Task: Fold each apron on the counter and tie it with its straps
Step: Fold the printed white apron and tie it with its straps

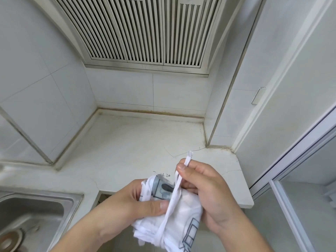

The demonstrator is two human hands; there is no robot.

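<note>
A white apron [183, 217] with grey printed shapes is folded into a small bundle and held in the air above the counter's [131, 151] front edge. My left hand [134, 200] grips the bundle from the left, thumb pressed on its front. My right hand [211, 190] pinches a white strap [179, 182] between thumb and forefinger; the strap's end sticks up past the fingers. The strap runs diagonally down across the bundle. I see no other apron.
A steel sink [36, 215] with a drain is set into the counter at lower left. Tiled walls close the corner behind. A slatted range hood [143, 33] hangs overhead. A tall white cabinet with a handle [257, 95] and sliding doors stands on the right.
</note>
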